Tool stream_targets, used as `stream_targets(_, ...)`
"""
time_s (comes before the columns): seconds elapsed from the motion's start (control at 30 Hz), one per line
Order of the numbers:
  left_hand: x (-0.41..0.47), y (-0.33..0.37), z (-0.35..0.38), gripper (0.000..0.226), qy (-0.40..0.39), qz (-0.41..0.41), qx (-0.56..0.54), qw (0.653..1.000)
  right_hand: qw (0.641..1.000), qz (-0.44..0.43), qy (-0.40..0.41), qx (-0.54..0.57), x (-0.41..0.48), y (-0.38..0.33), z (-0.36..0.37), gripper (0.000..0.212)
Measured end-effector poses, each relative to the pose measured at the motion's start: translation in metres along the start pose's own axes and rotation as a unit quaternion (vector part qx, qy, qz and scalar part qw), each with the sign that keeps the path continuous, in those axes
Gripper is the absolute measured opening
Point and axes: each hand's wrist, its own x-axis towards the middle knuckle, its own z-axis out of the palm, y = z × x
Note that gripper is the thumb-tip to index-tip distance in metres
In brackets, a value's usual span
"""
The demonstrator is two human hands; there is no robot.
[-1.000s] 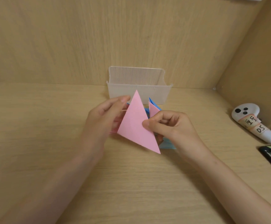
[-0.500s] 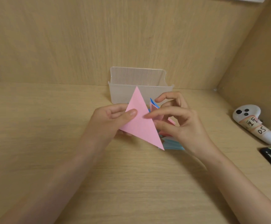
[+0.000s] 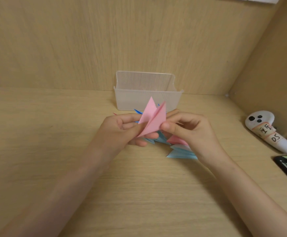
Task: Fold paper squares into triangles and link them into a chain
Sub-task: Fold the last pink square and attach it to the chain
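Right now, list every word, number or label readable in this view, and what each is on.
"DS" (possibly "D5"): handwritten on the taped label on the white controller.
Characters above it on the same label: too blurred to read.
No other text is visible.

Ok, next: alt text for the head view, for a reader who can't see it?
A left hand and a right hand pinch a folded pink paper triangle between them above a wooden desk. A cluster of blue and pink folded triangles lies beneath them. Behind stands a translucent plastic box; a white controller lies at right.
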Motion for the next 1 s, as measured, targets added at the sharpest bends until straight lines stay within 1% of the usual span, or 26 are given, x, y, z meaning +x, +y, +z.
stream_targets(0.03,0.0,0.0,0.001,0.011,-0.003,0.002,-0.002,1.0,1.0,0.017,0.01,0.008,0.0,0.001,0.001,0.007)
stream_targets(0.1,0.0,-0.001,0.001,0.017,-0.007,0.004,0.002,1.0,0.998,0.046,0.036,0.028,0.0,0.001,0.004,0.009)
stream_targets(0.17,-0.001,-0.002,0.002,0.021,-0.01,0.008,0.012,1.0,0.994,0.071,0.055,0.059,0.0,0.002,0.006,0.004)
stream_targets(0.33,0.001,-0.004,0.003,0.019,-0.003,0.021,0.037,0.999,0.991,0.093,0.053,0.082,0.001,0.002,0.006,0.017)
stream_targets(0.4,0.002,-0.004,0.004,0.022,0.027,0.03,0.043,0.998,0.991,0.096,0.053,0.083,0.001,0.001,0.006,0.022)
stream_targets(0.47,0.004,-0.005,0.004,0.026,0.064,0.026,0.026,0.997,0.99,0.099,0.053,0.084,0.001,-0.001,0.007,0.021)
stream_targets(0.53,0.004,-0.004,0.005,0.023,0.088,0.022,-0.001,0.996,0.99,0.102,0.048,0.081,0.001,-0.001,0.006,0.021)
stream_targets(0.6,0.003,-0.003,0.005,0.016,0.11,0.041,-0.008,0.993,0.991,0.104,0.031,0.08,0.0,-0.001,0.007,0.022)
stream_targets(0.67,0.002,-0.002,0.004,0.018,0.127,0.062,-0.015,0.99,0.991,0.094,0.011,0.092,-0.001,-0.002,0.009,0.02)
stream_targets(0.77,0.001,-0.002,0.004,0.026,0.13,0.078,-0.017,0.988,0.992,0.083,0.015,0.095,-0.001,-0.002,0.012,0.013)
stream_targets(0.87,0.0,-0.004,0.004,0.028,0.129,0.081,-0.01,0.988,0.992,0.083,0.029,0.094,0.0,-0.001,0.012,0.008)
stream_targets(1.0,0.001,-0.006,0.006,0.028,0.122,0.076,-0.005,0.99,0.991,0.088,0.041,0.087,-0.001,-0.001,0.014,0.008)
